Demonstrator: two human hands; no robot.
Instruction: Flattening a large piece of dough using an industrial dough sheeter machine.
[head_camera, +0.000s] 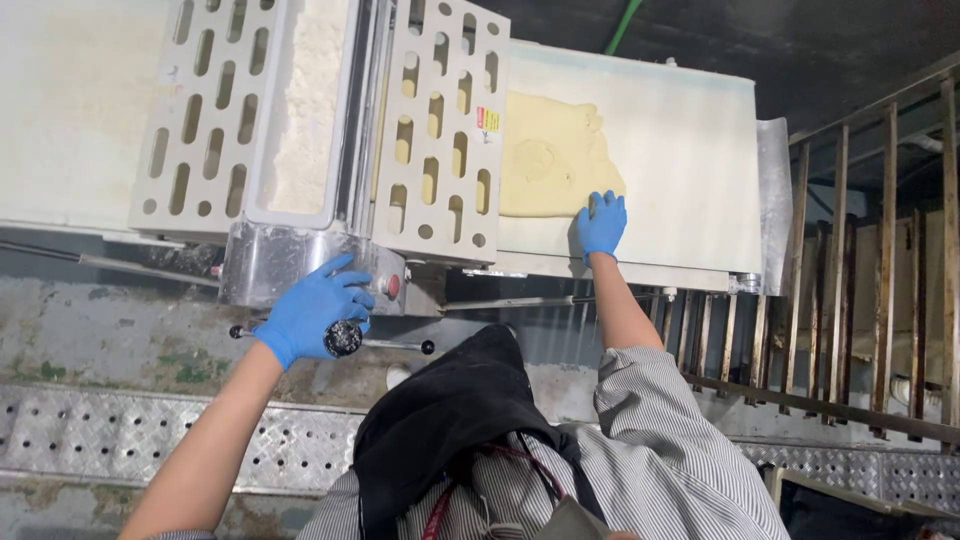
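Head view, looking straight down on a dough sheeter: the right hand (602, 224), in a blue glove, lies flat with fingers spread and released on the near edge of a pale yellow dough sheet (548, 155). Nothing is gripped there; the fingertips press on the corner of the dough nearest the person. From those fingers the dough stretches away and to the left, toward the perforated guard (443, 125) over the rollers, under which its far end disappears. Its long axis seems to run along the white conveyor belt (690, 150), though the hidden part leaves the full length uncertain. To the right of the fingers the belt is bare up to its metal end.

The left hand (315, 310), also gloved in blue, is well apart from the dough, on the near side of the machine. Its fingers are curled around a black round knob (343, 338) on a thin lever rod (395, 345), grasping it from above, just beside a red button (394, 286) on the steel housing.

So the right hand is the one at the dough; the left is on the control. A flour tray (310, 100) sits beyond the left fingers, between the two guards.
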